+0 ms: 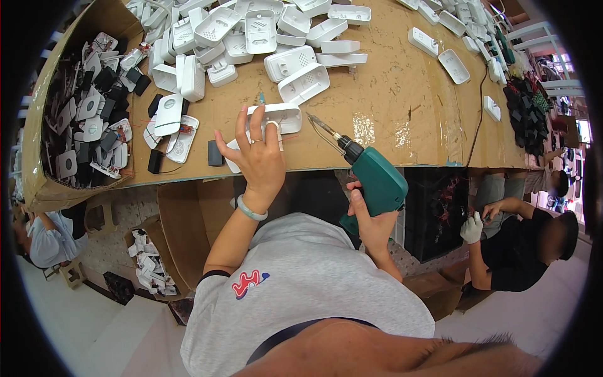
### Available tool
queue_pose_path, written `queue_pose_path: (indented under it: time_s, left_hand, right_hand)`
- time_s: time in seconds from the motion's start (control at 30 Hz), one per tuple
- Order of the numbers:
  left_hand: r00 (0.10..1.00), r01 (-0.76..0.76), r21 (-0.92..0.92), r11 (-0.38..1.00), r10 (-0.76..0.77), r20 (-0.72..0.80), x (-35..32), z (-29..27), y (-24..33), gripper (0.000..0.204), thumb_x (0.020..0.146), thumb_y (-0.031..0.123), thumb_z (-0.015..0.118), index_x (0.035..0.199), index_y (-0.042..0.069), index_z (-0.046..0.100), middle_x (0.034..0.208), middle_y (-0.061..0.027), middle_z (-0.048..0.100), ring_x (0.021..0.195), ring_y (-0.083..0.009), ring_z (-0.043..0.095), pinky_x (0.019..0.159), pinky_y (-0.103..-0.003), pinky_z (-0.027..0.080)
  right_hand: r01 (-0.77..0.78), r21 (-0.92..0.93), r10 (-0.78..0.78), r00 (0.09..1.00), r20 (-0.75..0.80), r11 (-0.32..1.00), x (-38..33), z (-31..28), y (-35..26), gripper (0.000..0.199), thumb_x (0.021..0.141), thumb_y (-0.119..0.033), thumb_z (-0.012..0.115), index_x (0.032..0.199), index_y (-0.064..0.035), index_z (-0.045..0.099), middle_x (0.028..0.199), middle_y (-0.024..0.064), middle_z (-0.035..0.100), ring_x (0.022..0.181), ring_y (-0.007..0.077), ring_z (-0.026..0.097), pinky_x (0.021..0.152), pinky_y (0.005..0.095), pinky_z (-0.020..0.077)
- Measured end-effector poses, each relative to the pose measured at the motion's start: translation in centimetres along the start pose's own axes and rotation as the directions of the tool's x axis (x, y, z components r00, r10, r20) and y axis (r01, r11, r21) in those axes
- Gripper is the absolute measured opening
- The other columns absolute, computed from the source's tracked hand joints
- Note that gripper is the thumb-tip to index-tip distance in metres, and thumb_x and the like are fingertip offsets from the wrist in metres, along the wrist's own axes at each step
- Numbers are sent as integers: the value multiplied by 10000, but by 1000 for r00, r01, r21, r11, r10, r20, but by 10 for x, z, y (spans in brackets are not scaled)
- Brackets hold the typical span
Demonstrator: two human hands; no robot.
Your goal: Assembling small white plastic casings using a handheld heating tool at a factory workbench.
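My left hand [257, 157] rests at the near edge of the cardboard-covered table [389, 94], fingers spread over a white plastic housing [279, 116]. A finger cot covers one fingertip and a pale bangle circles the wrist. My right hand [370, 220] grips a green electric screwdriver [377, 179] by its handle. Its long bit [321, 129] points up-left toward the housing, its tip just right of it. A small black part [215, 152] lies left of my left hand.
A heap of white plastic housings [251, 31] covers the far table. A cardboard box [81, 107] of black and white parts stands at left. More housings [452, 38] and black parts [527, 113] lie right. A seated person in black [521, 245] works at right; another person [44, 235] sits lower left.
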State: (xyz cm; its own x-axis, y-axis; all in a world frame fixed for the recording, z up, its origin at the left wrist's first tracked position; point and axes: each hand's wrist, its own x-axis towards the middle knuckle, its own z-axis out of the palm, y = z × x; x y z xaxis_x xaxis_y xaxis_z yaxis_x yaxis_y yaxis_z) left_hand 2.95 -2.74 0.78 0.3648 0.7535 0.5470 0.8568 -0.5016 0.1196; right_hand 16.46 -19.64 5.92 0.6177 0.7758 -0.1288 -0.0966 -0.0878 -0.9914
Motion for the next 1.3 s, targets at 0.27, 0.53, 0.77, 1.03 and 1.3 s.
queue_pose_path:
  time_s: [0.27, 0.53, 0.77, 1.03, 1.3]
  left_hand:
    - [999, 8, -146, 989, -14, -37, -2, -18, -5, 130, 789, 154, 760, 847, 88, 664, 1409, -97, 530, 1389, -324, 389, 1140, -611, 207]
    - [958, -231, -434, 871, 281, 54, 3, -33, -27, 173, 754, 71, 763, 922, 93, 729, 792, -11, 649, 848, -209, 608, 781, -428, 448]
    - [943, -216, -547, 809, 318, 98, 18, -23, -39, 256, 724, -7, 736, 970, 66, 727, 778, -57, 622, 788, -264, 596, 646, -394, 492]
    - [989, 46, -592, 805, 46, 139, 7, -17, -18, 235, 757, -35, 728, 973, 54, 710, 775, -81, 635, 739, -279, 610, 633, -389, 494]
    - [987, 156, -588, 793, -106, 118, 17, -13, -21, 143, 769, 54, 779, 893, 59, 707, 723, -95, 647, 645, -254, 613, 571, -373, 478]
  right_hand:
    - [35, -14, -35, 998, -53, 999, -5, -5, -6, 220, 941, -45, 667, 1126, 56, 604, 980, 140, 687, 609, 96, 575, 540, 244, 476]
    - [13, -35, -15, 999, -49, 999, -6, -7, -5, 253, 941, -52, 681, 1166, 49, 625, 1011, 109, 697, 621, 83, 574, 538, 238, 477]
    - [-3, -10, 3, 999, -38, 1000, -11, -1, -10, 220, 937, -42, 667, 1124, 63, 619, 991, 131, 692, 623, 90, 580, 550, 242, 475]
    - [-37, -30, 35, 997, -62, 999, -13, 10, 2, 203, 919, -75, 722, 1089, 23, 672, 922, 47, 700, 643, 61, 592, 563, 221, 483]
    - [-36, -114, 42, 998, 49, 993, -11, 15, 12, 233, 933, -50, 687, 1143, 38, 636, 1001, 98, 695, 644, 79, 576, 560, 239, 480]
